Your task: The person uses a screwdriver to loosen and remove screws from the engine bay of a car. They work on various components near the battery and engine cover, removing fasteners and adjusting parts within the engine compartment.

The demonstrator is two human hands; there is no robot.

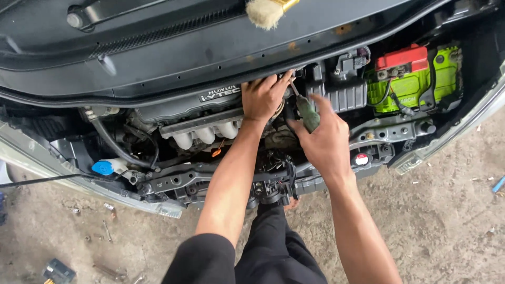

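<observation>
Screwdriver [306, 111] with a green handle sits clenched in the right hand [327, 141], its shaft angled up toward the back of the engine bay [210, 131]. The left hand [263, 97] presses on a part beside the tip, seemingly gripping it. A green battery [415, 79] lies well to the right.
</observation>
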